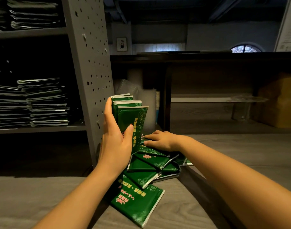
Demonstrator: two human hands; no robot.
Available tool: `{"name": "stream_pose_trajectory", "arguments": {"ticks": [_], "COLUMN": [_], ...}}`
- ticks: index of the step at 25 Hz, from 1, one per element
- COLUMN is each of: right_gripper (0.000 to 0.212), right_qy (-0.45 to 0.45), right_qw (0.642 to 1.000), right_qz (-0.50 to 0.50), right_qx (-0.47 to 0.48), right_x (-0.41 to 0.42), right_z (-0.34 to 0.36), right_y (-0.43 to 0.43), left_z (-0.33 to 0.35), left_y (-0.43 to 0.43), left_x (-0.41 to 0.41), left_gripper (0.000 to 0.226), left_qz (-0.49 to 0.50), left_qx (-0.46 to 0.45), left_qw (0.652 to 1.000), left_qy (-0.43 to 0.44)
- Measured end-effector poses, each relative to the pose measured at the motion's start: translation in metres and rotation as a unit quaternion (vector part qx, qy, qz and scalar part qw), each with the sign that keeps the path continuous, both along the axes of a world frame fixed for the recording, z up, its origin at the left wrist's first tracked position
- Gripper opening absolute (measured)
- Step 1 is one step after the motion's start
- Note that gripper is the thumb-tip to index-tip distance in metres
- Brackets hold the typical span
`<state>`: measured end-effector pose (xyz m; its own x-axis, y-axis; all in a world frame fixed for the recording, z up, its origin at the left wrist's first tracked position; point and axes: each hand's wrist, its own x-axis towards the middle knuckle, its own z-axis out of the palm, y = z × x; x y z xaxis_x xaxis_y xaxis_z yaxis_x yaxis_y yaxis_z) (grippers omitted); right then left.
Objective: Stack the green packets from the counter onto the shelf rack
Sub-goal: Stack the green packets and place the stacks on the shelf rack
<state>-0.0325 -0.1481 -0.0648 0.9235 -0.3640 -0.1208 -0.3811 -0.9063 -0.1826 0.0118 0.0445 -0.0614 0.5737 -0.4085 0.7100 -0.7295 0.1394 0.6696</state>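
Observation:
My left hand (116,141) grips a bundle of several green packets (130,114) held upright on edge, just right of the grey pegboard side of the shelf rack (90,66). My right hand (161,140) lies flat, fingers pointing left, on top of a loose pile of green packets (149,164) spread over the wooden counter (240,154). One more green packet (138,202) lies nearest me on the counter. Inside the rack, stacks of flat green packets (42,103) fill the middle shelf, and further stacks (32,14) sit on the shelf above.
The rack's bottom shelf board (39,129) runs at about hand height to the left. Behind the counter stands a dark wooden cabinet (207,90) with a cardboard box (276,100), white paper cups (149,106) and clear plastic items.

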Motion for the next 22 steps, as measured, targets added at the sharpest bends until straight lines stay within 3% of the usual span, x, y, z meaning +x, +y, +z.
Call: {"name": "stream_pose_trajectory", "arguments": {"ticks": [5,8,11,13,15,18,22], "right_gripper": [0.074,0.076,0.055,0.036,0.026,0.021,0.017], "right_qy": [0.03,0.004,-0.095,-0.175,-0.244,-0.382,-0.574], "right_qw": [0.999,0.999,0.993,0.973,0.954,0.92,0.805], "right_qz": [-0.009,-0.04,-0.055,-0.038,-0.028,-0.021,0.053], "right_qx": [0.02,-0.004,-0.052,-0.147,-0.174,-0.079,0.14], "right_x": [-0.054,-0.073,-0.083,-0.088,-0.092,-0.099,-0.105], "right_z": [0.019,0.016,0.006,0.002,0.002,0.005,0.017], "right_y": [0.019,0.027,0.035,0.035,0.03,0.025,0.043], "left_z": [0.0,-0.002,-0.001,0.003,0.006,0.01,0.012], "left_y": [-0.001,-0.003,-0.002,0.0,0.001,0.003,0.005], "left_x": [-0.006,-0.009,-0.013,-0.016,-0.016,-0.015,-0.02], "left_gripper": [0.077,0.076,0.074,0.07,0.066,0.064,0.048], "left_qz": [-0.027,-0.049,-0.061,-0.067,-0.067,-0.074,-0.102], "left_qx": [0.009,0.017,0.024,0.017,0.002,-0.011,-0.007], "left_qw": [0.999,0.998,0.997,0.996,0.995,0.988,0.976], "left_qy": [0.038,0.039,0.047,0.057,0.08,0.136,0.192]}}
